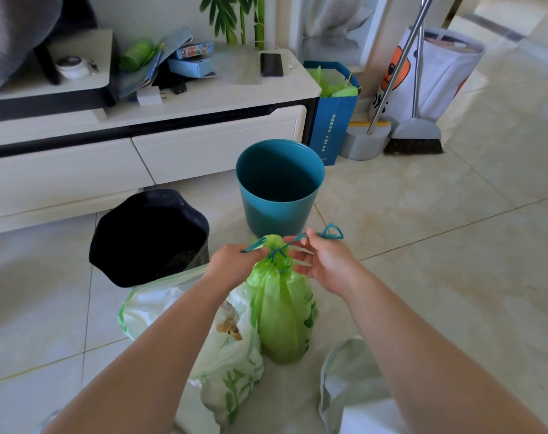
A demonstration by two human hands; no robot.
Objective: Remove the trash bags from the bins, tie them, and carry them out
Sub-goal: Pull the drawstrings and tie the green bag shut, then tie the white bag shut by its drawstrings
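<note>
Step in hand: tying. Green trash bag stands on the floor in front of the bare teal bin, neck gathered. Left hand and right hand each pinch an end of the blue drawstring, pulling outward. Black bin, still lined, stands left of the teal one. Next: probably cinch the knot, then lift.
</note>
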